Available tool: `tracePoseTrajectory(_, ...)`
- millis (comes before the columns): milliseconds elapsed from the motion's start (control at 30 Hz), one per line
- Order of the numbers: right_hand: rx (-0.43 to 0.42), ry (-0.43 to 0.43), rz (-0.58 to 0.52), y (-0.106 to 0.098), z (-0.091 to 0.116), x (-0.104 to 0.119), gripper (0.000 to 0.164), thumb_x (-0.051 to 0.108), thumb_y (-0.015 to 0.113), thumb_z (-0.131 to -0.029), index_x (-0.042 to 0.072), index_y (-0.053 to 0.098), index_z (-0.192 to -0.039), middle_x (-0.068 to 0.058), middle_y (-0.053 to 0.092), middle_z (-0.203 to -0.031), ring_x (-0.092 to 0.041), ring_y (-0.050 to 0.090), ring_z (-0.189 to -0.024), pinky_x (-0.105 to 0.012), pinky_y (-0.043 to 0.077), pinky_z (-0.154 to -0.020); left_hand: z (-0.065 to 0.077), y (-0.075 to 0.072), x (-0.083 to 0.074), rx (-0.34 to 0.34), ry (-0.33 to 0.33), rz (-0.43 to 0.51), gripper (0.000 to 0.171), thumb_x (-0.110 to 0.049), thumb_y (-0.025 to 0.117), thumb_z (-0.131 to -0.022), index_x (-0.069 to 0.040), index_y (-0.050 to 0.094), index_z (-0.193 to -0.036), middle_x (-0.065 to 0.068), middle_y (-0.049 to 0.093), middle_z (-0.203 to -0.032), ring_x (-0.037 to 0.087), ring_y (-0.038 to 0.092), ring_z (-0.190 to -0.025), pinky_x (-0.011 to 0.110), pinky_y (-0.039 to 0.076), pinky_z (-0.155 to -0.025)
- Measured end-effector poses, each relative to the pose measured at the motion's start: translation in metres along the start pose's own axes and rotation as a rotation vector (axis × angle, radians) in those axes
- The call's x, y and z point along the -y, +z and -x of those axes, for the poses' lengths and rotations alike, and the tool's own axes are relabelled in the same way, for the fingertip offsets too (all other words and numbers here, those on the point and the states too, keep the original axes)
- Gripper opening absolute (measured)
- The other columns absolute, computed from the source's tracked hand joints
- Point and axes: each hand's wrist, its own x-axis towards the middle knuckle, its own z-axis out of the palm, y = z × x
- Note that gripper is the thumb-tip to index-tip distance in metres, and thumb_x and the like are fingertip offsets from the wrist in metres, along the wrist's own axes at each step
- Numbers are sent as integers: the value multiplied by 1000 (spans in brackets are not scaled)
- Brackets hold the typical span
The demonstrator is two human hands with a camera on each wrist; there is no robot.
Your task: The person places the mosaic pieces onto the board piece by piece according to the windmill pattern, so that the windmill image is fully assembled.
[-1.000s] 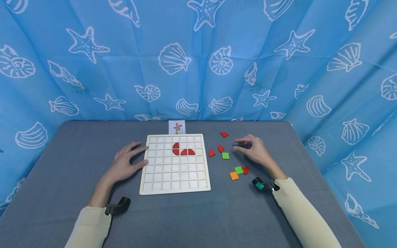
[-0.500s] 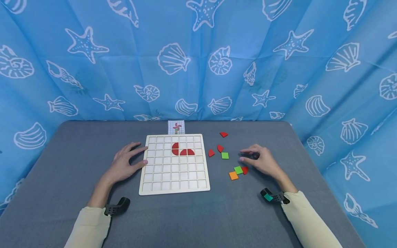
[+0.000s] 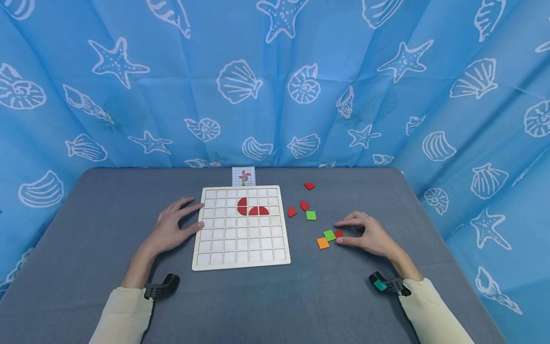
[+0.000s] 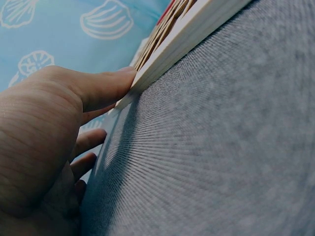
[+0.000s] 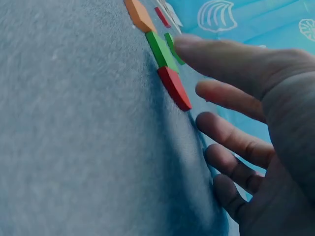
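My left hand [image 3: 174, 227] rests at the left edge of a pale wooden grid board [image 3: 240, 265], thumb and index fingertip on its rim, as the left wrist view also shows. On the board lie red quarter-circle tiles [image 3: 259, 210], some joined as a half circle. My right hand [image 3: 369, 234] hovers with thumb and fingers spread around a red quarter-circle tile [image 5: 173, 88], which the thumb partly covers in the head view. That tile touches a green square tile [image 3: 329, 235], and an orange square tile [image 3: 323, 243] adjoins the green one.
Between board and right hand lie another green square [image 3: 311, 215] and loose red quarter-circles [image 3: 309, 186]. A small picture card [image 3: 243, 176] with a red pinwheel pattern stands behind the board. A blue seashell curtain [image 3: 275, 110] borders the table's far edge.
My right hand has moved toward me and slightly right, from beside the upper loose tiles down to the red tile by the green square. The left hand stays at the board.
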Motion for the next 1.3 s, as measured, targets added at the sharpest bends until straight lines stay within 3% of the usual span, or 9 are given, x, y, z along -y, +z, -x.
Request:
tracePoseTrajectory(267,29,0,9,3,1,-2,42,24,91,-78,10,78,-116,-4,60,-109,-26,50,-105,-50,41,-90,1,-1,1,8,-4,0,60,-39,71,-96,-10,56,-146,24,35,-157,50,19,-148,74,9,-111)
tracePoseTrajectory(800,-38,-63,39,2,-3,0,27,18,90,-79,13,81,-104,-1,61,-103,-22,52,-100,-46,43,-85,0,0,1,8,-9,-7,60,-40,71,-95,-10,56,-146,24,35,-157,50,19,-148,74,9,-111)
tracePoseTrajectory(1033,-74,-101,16,9,-26,34,27,20,90,-78,14,81,-103,-1,62,-103,-22,51,-101,-49,44,-85,0,-1,1,5,-5,-5,60,-40,71,-95,-10,56,-146,24,36,-157,50,20,-147,74,9,-111)
tracePoseTrajectory(1300,-59,-180,21,49,-71,91,28,22,91,-77,11,82,-102,-2,60,-103,-23,49,-100,-49,44,-85,1,-1,1,11,-13,-4,60,-39,71,-95,-10,56,-146,24,35,-157,50,19,-147,74,9,-111)
